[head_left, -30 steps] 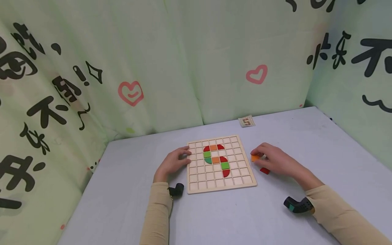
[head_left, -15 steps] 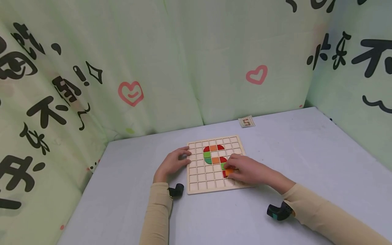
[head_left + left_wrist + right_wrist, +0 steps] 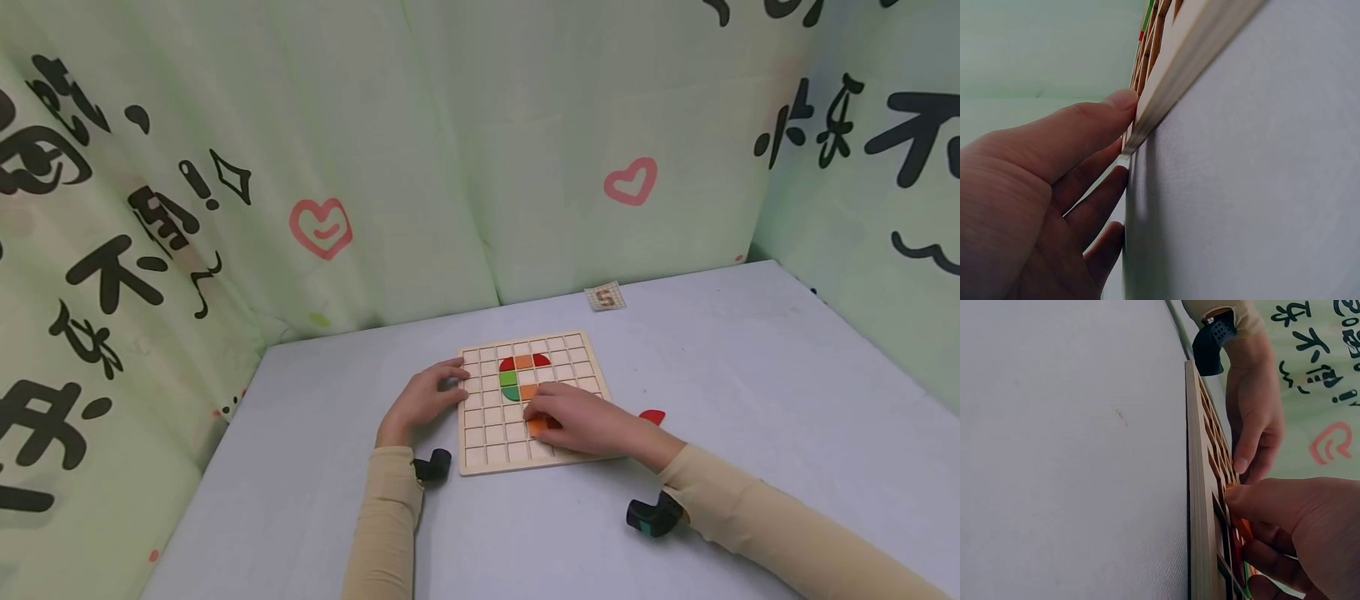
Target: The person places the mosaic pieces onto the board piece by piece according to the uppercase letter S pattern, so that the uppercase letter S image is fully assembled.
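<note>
My left hand (image 3: 423,398) rests at the left edge of a wooden grid board (image 3: 483,457), its thumb and fingertips against the rim. In the left wrist view the thumb (image 3: 1094,119) touches the board's side, with the other fingers extended below. Low over the middle of the board, my right hand (image 3: 581,419) pinches an orange square tile (image 3: 536,427) between thumb and fingers. Red, orange and green tiles lie in the board's upper cells, among them a green square (image 3: 508,378) and a teal quarter-round (image 3: 511,393). The hand hides the lower tiles in the head view.
A red quarter-round tile (image 3: 652,416) lies on the table (image 3: 300,500), right of the board behind the right forearm. Near the table's back edge is a small card (image 3: 604,297) with a grid pattern. A printed green curtain (image 3: 420,167) closes off the back and sides.
My right hand has picked up the orange tile from the table at right and carried it left over the board. The left hand keeps its place at the edge.
</note>
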### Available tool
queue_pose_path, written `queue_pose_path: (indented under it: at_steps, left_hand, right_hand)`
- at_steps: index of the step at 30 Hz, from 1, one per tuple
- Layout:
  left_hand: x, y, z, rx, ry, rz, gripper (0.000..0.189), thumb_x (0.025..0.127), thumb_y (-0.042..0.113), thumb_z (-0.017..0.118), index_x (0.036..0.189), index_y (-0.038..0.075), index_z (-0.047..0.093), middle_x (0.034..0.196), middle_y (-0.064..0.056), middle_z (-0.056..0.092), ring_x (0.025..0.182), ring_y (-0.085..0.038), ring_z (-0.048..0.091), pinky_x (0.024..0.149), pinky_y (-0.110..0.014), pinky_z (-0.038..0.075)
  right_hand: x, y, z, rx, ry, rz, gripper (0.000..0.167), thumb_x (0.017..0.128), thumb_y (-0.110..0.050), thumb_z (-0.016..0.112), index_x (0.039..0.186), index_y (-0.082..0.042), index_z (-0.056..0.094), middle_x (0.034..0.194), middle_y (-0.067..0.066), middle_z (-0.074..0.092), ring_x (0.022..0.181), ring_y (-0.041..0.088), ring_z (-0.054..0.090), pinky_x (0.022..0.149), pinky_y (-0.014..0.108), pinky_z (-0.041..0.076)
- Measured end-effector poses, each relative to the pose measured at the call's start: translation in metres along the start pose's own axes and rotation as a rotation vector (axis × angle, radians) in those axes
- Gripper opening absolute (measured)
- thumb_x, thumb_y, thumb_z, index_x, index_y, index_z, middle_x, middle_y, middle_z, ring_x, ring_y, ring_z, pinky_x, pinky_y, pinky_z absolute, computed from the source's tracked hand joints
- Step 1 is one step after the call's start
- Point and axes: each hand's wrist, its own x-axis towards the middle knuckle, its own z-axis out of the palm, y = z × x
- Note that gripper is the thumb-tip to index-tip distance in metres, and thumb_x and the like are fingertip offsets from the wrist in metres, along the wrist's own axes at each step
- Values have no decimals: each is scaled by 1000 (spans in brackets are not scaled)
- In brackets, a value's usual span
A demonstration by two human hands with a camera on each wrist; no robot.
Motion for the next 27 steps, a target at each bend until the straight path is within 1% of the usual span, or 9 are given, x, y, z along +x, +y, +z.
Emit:
queue_pose_path:
  at_steps: [10,13,17,24,27]
  left_hand:
    - [-1,0,-1,4,2,8,33,94,18,70,126,9,68,157,-3,45,150,-29,33,124,-48,27]
    - [-1,0,-1,5,0,8,33,94,17,70,126,9,68,157,-3,45,150,-29,33,123,-49,28]
    - [0,-1,0,3,2,8,33,94,18,70,126,9,68,157,-3,45,150,-29,33,123,-49,28]
    - [1,-2,0,2,-3,4,34,94,18,70,126,9,68,157,-3,45,151,-29,33,123,-48,28]
    - [2,-1,0,2,-4,6,34,94,18,70,126,9,68,157,-3,45,150,-29,33,124,-49,27]
  right_hand:
    - [1,-1,0,-8,7,26,22,91,-19,72,111,-11,72,107,-1,65,100,15,58,91,35,55]
    - [1,1,-1,-20,20,18,17,90,-17,72,107,-11,73,103,-2,65,97,14,59,89,35,55]
    - [1,3,-2,-23,18,13,12,91,-15,72,102,-12,73,99,-3,65,93,14,58,87,35,54]
    - [1,5,1,-16,21,25,12,91,-17,72,102,-13,73,98,-3,66,92,13,58,86,34,54]
    - [-1,5,-1,-8,30,51,14,91,-18,72,103,-13,73,99,-4,65,92,12,57,85,33,54]
